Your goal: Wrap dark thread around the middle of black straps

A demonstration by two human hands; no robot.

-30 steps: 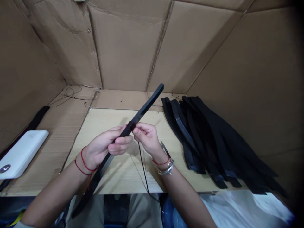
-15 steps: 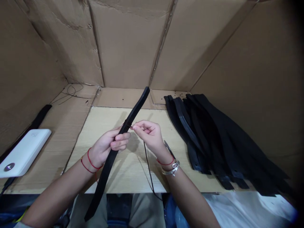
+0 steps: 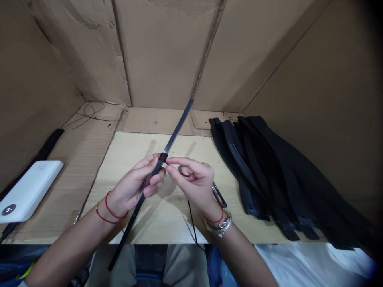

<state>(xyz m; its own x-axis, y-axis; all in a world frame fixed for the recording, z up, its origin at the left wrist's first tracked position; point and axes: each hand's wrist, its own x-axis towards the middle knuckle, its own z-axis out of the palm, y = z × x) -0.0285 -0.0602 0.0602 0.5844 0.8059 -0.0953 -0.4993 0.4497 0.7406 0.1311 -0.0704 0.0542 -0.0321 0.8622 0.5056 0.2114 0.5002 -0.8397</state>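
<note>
Cardboard walls point(image 3: 161, 52) box in a worktop point(image 3: 167, 223). The left hand point(image 3: 134, 181) curls closed around a long black strap point(image 3: 178, 129), which runs edge-on from 7 to 1 o'clock; the right hand point(image 3: 193, 179), almost closed, pinches its dark band point(image 3: 163, 156). More black straps point(image 3: 263, 167) lie at 3 o'clock, a white power bank point(image 3: 28, 191) at 9.
</note>
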